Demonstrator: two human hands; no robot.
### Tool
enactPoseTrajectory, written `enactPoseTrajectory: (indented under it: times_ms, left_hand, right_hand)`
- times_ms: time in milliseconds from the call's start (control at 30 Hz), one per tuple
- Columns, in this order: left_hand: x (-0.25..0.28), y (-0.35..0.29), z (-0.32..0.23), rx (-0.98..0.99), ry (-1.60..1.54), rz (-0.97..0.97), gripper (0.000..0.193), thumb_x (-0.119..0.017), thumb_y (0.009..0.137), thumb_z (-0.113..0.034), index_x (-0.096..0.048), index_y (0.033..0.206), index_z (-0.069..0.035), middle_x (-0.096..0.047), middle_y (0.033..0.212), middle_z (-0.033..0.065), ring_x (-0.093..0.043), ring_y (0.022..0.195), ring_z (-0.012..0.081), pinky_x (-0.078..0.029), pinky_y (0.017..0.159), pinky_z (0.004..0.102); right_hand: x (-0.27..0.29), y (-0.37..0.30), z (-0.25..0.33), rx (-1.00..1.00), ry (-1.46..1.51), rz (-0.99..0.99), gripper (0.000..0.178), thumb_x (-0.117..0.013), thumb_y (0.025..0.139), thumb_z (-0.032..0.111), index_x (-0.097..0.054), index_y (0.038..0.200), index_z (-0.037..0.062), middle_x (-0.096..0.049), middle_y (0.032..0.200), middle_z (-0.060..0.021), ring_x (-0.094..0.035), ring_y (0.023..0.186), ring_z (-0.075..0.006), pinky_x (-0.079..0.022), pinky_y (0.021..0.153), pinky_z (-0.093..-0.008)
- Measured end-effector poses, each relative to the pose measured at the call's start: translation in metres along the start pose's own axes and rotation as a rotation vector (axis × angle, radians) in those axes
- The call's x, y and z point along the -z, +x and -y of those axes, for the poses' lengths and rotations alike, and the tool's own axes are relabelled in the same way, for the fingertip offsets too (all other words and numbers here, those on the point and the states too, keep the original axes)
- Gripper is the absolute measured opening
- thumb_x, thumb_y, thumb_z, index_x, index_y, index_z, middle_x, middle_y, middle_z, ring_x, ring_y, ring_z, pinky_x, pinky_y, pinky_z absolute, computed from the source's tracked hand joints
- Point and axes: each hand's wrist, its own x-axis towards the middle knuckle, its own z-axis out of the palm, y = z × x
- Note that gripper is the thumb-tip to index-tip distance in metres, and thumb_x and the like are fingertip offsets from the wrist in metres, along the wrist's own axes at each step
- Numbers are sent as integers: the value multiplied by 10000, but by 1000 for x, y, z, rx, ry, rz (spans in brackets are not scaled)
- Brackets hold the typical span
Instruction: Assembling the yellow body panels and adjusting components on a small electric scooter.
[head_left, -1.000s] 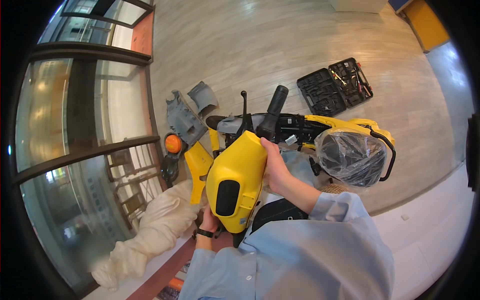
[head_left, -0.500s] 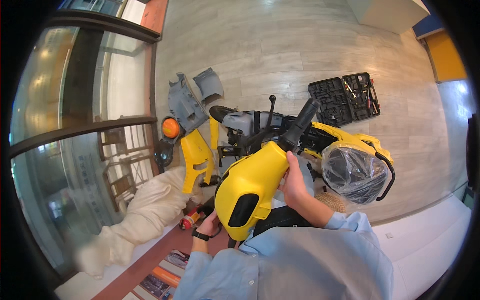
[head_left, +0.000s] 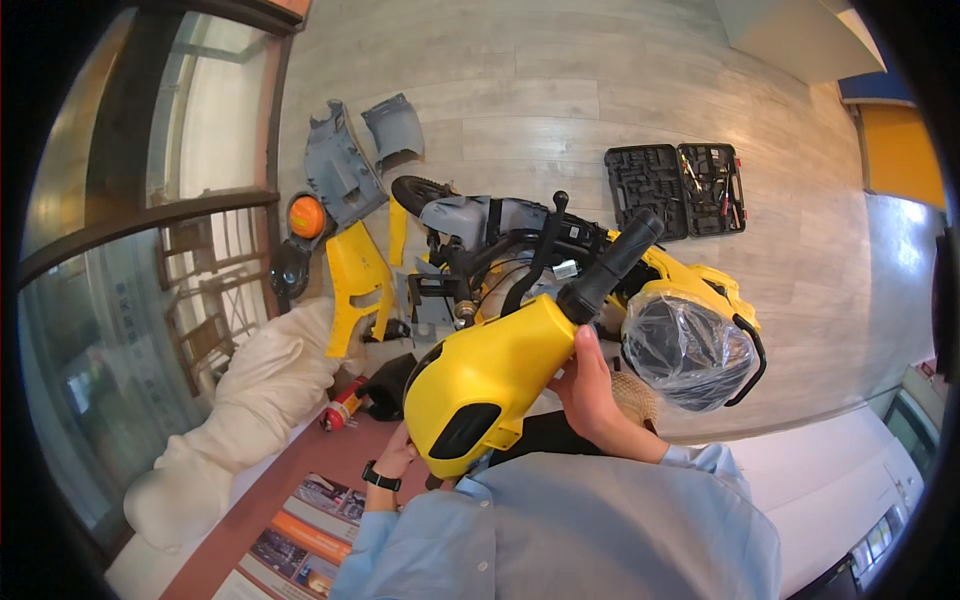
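Note:
A yellow scooter handlebar cover (head_left: 490, 365) with a dark oval panel is in front of my body, tilted, between both hands. From its upper right end sticks out a black handlebar grip (head_left: 612, 265). My left hand (head_left: 398, 455), with a dark watch at its wrist, holds the cover's lower left edge; some fingers are hidden beneath it. My right hand (head_left: 592, 400) presses on its right side just below the grip, thumb up, other fingers partly hidden. Beyond lies the partly stripped scooter, its black frame (head_left: 520, 238) showing, with a plastic-wrapped seat (head_left: 685, 350).
Grey body panels (head_left: 340, 165), an orange lamp (head_left: 306, 216) and a yellow panel (head_left: 355, 285) lie at the left. An open black toolbox (head_left: 645, 190) is beyond the scooter. A cream cloth bundle (head_left: 260, 375) and a red fire extinguisher (head_left: 343, 408) are near the window.
My view has shifted, so the scooter and floor parts sit differently in the picture. The cover has moved slightly left and down in the picture, still in both hands.

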Motion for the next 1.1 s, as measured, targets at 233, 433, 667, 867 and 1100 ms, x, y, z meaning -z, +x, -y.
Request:
enactPoseTrajectory:
  times_ms: [233,433,667,867,1100]
  left_hand:
    - [10,-2,16,-106,245,82,1063,-572,784,-758,-301,1498,-18,-406,1490,91,-384,1362,219,-306,1124,368]
    - [-1,-2,-3,-29,104,10,1137,-761,655,-688,-342,1465,-10,-481,1421,81,-446,1308,206,-376,1076,355]
    - [-60,4,-63,-91,202,104,1016,-931,609,-339,-400,1412,-16,-545,1357,87,-516,1245,210,-421,1042,362]
    - [-62,2,-58,-138,348,-25,930,-947,570,-178,-464,1349,-24,-590,1289,90,-553,1198,207,-444,1020,359]
    - [-54,6,-52,-136,313,-26,918,-945,540,-122,-486,1328,-16,-603,1274,78,-553,1178,187,-441,1017,353]
  right_hand:
    - [-13,-10,15,-46,73,11,561,-418,990,482,-337,1466,197,-406,1476,-5,-358,1371,-218,-313,1072,-525]
    - [-9,-10,14,-25,65,41,579,-416,978,507,-326,1469,214,-399,1483,10,-337,1386,-207,-280,1074,-508]
    - [7,0,4,19,76,108,583,-449,994,493,-308,1479,203,-408,1468,-7,-360,1368,-217,-310,1068,-528]
    - [26,2,13,-9,-6,216,598,-454,1028,399,-228,1537,182,-355,1511,-30,-377,1360,-224,-356,1082,-478]
    - [21,-13,47,697,-889,-273,474,-701,811,300,-483,1140,38,-489,1021,-89,-477,930,-225,-400,866,-396]
